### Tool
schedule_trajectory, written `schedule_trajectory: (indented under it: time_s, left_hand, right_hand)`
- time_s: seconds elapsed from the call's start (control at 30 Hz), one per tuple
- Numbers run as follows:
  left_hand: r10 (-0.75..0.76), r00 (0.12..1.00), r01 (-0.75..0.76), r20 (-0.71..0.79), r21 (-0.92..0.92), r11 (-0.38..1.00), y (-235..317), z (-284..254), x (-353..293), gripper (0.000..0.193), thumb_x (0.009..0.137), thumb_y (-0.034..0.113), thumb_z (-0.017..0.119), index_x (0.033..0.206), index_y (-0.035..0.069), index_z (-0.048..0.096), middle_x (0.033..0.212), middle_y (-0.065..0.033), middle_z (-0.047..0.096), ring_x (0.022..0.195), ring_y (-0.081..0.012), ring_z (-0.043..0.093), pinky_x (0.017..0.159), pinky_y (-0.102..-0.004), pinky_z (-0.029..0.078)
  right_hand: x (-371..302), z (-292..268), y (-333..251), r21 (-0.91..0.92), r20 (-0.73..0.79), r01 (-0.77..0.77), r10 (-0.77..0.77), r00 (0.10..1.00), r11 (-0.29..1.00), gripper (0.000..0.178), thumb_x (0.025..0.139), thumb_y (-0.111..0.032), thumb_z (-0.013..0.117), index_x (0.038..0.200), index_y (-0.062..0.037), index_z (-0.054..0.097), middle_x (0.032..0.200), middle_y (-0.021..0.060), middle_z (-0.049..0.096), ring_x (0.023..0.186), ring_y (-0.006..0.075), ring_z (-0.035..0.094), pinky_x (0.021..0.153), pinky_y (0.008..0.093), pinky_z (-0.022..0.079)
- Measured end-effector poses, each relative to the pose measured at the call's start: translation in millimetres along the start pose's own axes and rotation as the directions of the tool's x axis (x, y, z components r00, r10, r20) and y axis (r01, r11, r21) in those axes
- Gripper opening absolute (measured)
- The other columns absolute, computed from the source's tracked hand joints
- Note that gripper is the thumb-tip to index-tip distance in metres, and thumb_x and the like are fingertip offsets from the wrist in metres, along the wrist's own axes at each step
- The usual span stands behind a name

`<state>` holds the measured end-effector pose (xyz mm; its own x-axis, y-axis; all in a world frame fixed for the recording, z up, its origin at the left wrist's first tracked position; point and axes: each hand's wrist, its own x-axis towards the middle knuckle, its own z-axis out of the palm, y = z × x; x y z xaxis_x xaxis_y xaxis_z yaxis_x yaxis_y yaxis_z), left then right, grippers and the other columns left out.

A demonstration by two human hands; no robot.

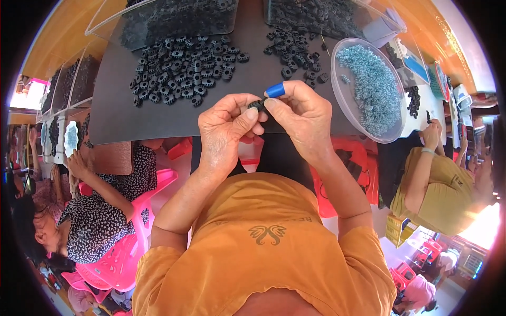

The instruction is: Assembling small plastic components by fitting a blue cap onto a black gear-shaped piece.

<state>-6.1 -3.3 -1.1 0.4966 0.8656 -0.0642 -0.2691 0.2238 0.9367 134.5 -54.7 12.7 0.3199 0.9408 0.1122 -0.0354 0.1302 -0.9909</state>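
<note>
Between my two hands, over the near edge of the dark table, is a small black plastic part (256, 105). My left hand (227, 124) pinches it between thumb and fingers. The thumb and index finger of my right hand (303, 116) close at its right side; whatever they grip there is too small to make out. Blue tape (275, 90) wraps the tip of my right index finger. Beyond my left hand lies a spread of similar black parts (182, 68). A smaller pile of black pieces (295, 52) lies ahead of my right hand.
At the right edge a round clear tray (337, 95) holds many small bluish, spring-like pieces (371, 87). Two clear bins of black parts (179, 21) (327, 18) stand at the back. Co-workers sit at both sides, one on a pink chair (118, 258).
</note>
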Motion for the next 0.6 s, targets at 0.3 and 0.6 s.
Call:
schedule_trajectory:
  time_s: [0.3,0.6]
  left_hand:
    - [0.007,1.000,-0.007,-0.021,-0.014,1.000,-2,4,0,0.013,0.087,0.001,0.060,0.098,-0.005,0.063,0.076,-0.0049,0.063,0.056,-0.0058,0.052,0.050,-0.0180,0.042]
    - [0.117,0.987,-0.101,-0.110,0.143,0.985,-6,7,0,0.011,0.086,-0.001,0.060,0.095,-0.005,0.064,0.072,-0.0031,0.061,0.053,-0.0042,0.047,0.046,-0.0174,0.039]
  right_hand:
    - [-6,6,13,-0.156,-0.040,0.089,-0.097,0.995,0.984,0.012,0.083,0.012,0.056,0.091,0.0026,0.057,0.089,0.0061,0.057,0.072,0.0102,0.060,0.064,0.0226,0.050]
    - [-1,17,31,-0.366,-0.134,0.406,-0.480,0.867,0.837,0.020,0.073,0.012,0.062,0.083,-0.0022,0.053,0.077,0.0074,0.055,0.065,0.0177,0.051,0.049,0.0265,0.045]
